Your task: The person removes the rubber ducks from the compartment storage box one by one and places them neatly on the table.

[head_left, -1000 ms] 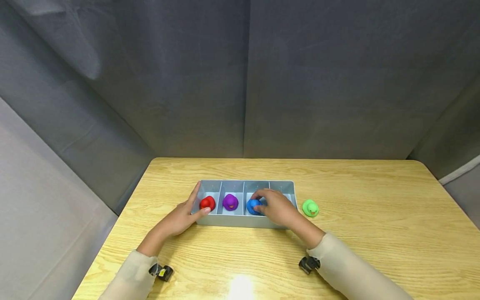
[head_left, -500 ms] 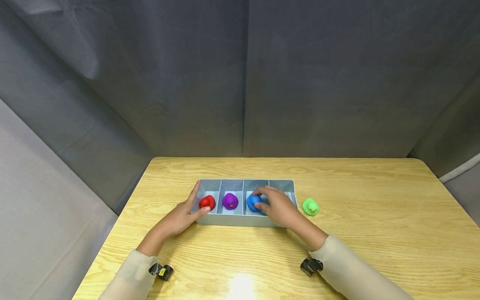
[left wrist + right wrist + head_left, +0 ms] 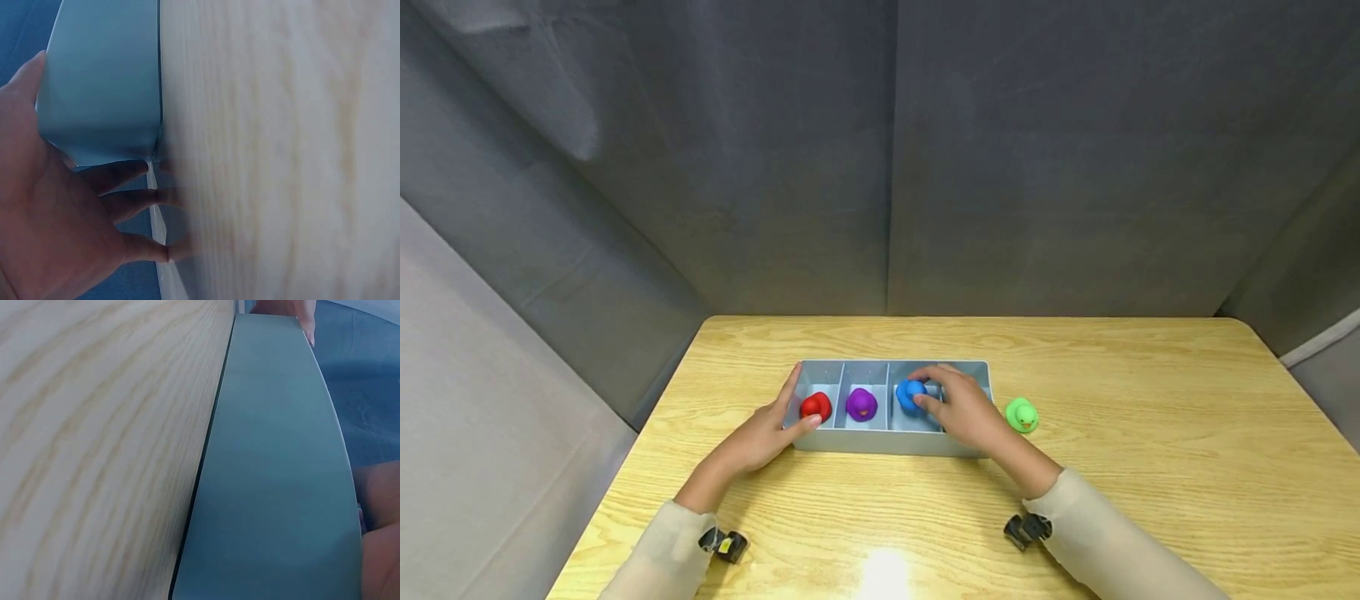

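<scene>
A long grey-blue box (image 3: 880,442) with a row of compartments lies across the table. My left hand (image 3: 763,435) holds its left end, thumb over the front rim; the left wrist view shows the lower fingers spread beside the end wall (image 3: 103,81). My right hand (image 3: 967,408) pinches a blue rubber duck (image 3: 906,394) between thumb and fingers, over the third compartment from the left. A red rubber duck (image 3: 815,407) sits in the leftmost compartment, a purple one (image 3: 862,404) in the second. In the right wrist view, the box's front wall (image 3: 269,462) hides the duck.
A green rubber duck (image 3: 1022,415) sits on the wooden table (image 3: 1150,433), just right of the box. Grey cloth (image 3: 1037,167) hangs behind the table's back edge.
My right hand has moved slightly back and to the right, and the blue duck has shifted with it. The left hand, the box and the other ducks stay put.
</scene>
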The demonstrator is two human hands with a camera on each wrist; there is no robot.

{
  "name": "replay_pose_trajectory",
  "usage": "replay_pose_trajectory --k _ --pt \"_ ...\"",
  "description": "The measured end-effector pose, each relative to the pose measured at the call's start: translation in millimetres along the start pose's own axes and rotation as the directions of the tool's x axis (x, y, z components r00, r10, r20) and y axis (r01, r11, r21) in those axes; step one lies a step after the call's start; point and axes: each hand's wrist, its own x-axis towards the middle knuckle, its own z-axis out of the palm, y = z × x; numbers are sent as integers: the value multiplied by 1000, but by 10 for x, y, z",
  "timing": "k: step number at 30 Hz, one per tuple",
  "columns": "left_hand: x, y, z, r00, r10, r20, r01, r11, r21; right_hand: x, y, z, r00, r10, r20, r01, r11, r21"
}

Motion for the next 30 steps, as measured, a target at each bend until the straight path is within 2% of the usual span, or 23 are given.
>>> replay_pose_trajectory --k 18,30 --pt "4 -10 3 1000 -8 -8 8 1000 15 -12 -66 -144 998 -20 -63 25 997 78" --pt "9 -24 -2 1000 -4 -8 4 1000 14 -46 -49 -276 997 9 -75 -1 995 100"
